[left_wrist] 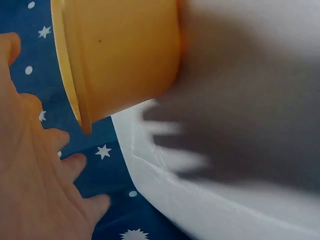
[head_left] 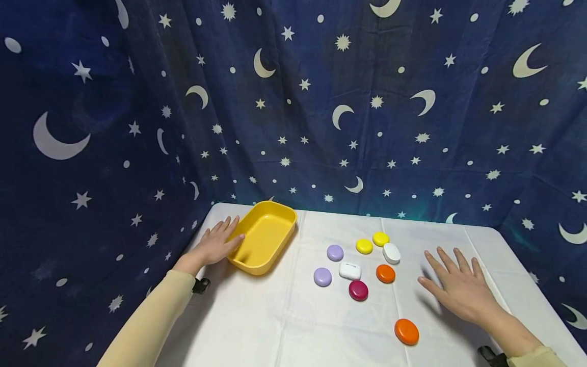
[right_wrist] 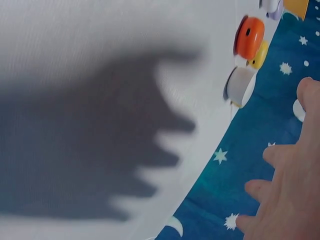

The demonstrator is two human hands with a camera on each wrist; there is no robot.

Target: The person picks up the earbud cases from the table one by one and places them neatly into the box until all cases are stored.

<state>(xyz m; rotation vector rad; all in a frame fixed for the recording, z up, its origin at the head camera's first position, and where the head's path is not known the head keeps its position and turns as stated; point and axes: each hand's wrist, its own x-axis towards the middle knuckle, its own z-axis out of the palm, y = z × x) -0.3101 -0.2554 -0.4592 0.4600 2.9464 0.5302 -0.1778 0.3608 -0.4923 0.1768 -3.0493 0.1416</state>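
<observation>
Star-and-moon curtain behind white-clothed table. Left hand, fingers straight, touching yellow tray at far left corner; right hand flat and spread, empty, near right edge. Coloured cases mid-table, none in tray: start of gathering, likely; next calls for pinching the nearest one.

A yellow tray, oblong with rounded corners and empty, is set at the far left of the table, its long axis angled. Its left rim is touched by the straight fingers of the left hand. The right hand is held flat and spread above the cloth at the right, nearest a white case and an orange case.
</observation>
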